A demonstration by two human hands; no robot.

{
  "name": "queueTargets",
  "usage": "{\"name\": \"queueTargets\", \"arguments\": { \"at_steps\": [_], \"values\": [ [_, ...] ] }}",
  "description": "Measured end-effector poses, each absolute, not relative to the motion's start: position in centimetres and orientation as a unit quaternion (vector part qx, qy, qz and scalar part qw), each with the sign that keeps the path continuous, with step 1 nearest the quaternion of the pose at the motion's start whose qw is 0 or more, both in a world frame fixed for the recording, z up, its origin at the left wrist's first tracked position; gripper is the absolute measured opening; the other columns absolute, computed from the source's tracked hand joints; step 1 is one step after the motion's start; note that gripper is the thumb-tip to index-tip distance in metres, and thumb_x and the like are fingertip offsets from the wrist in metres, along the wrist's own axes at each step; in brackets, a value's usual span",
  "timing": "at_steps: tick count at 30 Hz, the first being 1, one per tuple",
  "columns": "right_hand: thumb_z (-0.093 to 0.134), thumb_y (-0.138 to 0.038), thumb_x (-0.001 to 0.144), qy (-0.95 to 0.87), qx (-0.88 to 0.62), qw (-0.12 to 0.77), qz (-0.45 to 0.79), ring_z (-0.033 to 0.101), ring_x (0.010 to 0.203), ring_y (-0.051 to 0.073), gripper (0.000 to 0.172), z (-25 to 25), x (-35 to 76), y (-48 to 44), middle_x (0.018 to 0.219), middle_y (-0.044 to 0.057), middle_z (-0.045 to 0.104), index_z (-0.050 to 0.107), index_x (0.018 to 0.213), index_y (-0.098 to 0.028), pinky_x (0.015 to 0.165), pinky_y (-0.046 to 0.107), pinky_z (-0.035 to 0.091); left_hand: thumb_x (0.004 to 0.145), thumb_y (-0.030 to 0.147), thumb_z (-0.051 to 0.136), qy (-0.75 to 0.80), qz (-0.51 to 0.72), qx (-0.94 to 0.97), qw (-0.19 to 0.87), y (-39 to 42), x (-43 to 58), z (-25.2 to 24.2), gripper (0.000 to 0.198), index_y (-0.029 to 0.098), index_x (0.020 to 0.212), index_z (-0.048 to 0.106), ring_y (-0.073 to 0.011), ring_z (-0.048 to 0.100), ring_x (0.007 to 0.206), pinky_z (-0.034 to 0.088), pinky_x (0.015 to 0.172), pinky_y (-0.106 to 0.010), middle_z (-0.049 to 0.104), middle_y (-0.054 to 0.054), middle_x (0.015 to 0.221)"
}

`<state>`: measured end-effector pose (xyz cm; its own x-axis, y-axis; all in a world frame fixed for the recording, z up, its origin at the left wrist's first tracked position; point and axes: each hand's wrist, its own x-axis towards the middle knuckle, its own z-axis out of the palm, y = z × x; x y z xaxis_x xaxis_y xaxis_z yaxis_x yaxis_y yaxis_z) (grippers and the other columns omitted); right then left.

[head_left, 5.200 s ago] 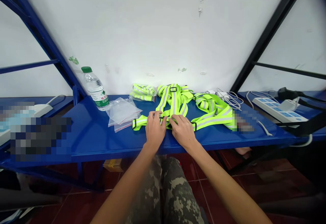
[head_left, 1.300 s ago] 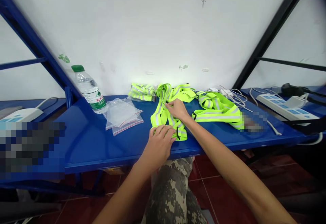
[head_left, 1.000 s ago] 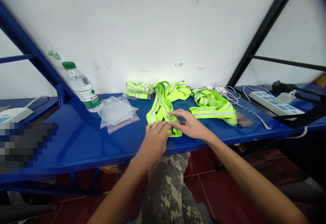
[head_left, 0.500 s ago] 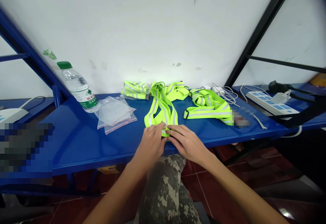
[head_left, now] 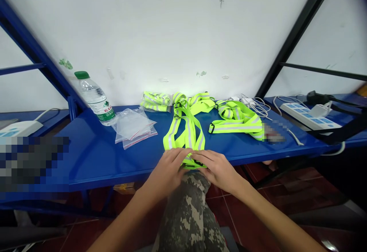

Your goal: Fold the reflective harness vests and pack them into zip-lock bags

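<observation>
Both hands are at the front edge of the blue table, on a neon yellow reflective strap with silver stripes. My left hand is closed on the strap's near end from the left. From the right, my right hand grips the same end, its fingertips almost meeting the left ones. A black buckle shows partly under the right fingers. The strap's far part runs back in loops over the table. Behind it lies another folded reflective strap, and to the right a bundled one with a black buckle.
Clear zip bags lie left of the strap, beside a water bottle with a green cap. A bagged reflective strap rests by the wall. White cables and a power strip are at right. Blue table underneath.
My hands have come slightly nearer my body, drawing the strap's near end over the table edge. The black buckle now shows under the right fingers. The view has shifted a little.
</observation>
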<state>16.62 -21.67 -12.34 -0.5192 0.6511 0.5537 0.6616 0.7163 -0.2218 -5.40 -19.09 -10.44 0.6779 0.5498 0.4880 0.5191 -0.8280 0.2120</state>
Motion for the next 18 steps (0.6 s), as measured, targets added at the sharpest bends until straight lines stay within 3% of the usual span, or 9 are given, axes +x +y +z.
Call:
{"name": "queueTargets", "arguments": {
  "at_steps": [3,9,13,18],
  "values": [
    [0.052,-0.020,0.097,-0.865,-0.380,0.325,0.041,0.067,0.107,0.025,0.030,-11.3,16.6,-21.3,0.124,0.010,0.068,0.057,0.126,-0.017,0.089,0.037,0.055,0.092,0.015,0.057,0.299,0.290,0.905,0.083,-18.5,-5.4,-9.9,0.048,0.022,0.137,0.041,-0.0242,0.058,0.118,0.047,0.101,-0.040,0.062,-0.009,0.129],
    [0.047,-0.033,0.100,-0.784,-0.465,0.367,0.185,0.068,0.105,0.024,0.030,-9.5,15.7,-19.6,0.118,0.007,0.070,0.053,0.128,-0.022,0.087,0.035,0.051,0.099,0.041,0.049,0.378,0.330,0.837,0.217,-16.5,-4.6,-8.8,0.043,0.020,0.136,0.042,-0.0211,0.064,0.104,0.049,0.091,-0.033,0.065,-0.010,0.116],
    [0.046,-0.030,0.100,-0.773,-0.462,0.387,0.200,0.064,0.108,0.023,0.030,-9.7,15.2,-18.3,0.119,0.009,0.066,0.055,0.127,-0.020,0.092,0.036,0.048,0.102,0.042,0.038,0.434,0.343,0.804,0.218,-15.1,-3.6,-9.1,0.039,0.018,0.133,0.044,-0.0222,0.065,0.096,0.047,0.087,-0.034,0.067,-0.009,0.104],
    [0.050,-0.027,0.096,-0.739,-0.476,0.427,0.214,0.060,0.116,0.022,0.034,-10.8,14.8,-17.6,0.125,0.008,0.064,0.055,0.129,-0.021,0.099,0.037,0.046,0.100,0.026,0.034,0.501,0.300,0.798,0.146,-13.9,-2.4,-9.3,0.028,0.019,0.115,0.056,-0.0254,0.064,0.094,0.043,0.078,-0.034,0.068,-0.008,0.098]
  ]
}}
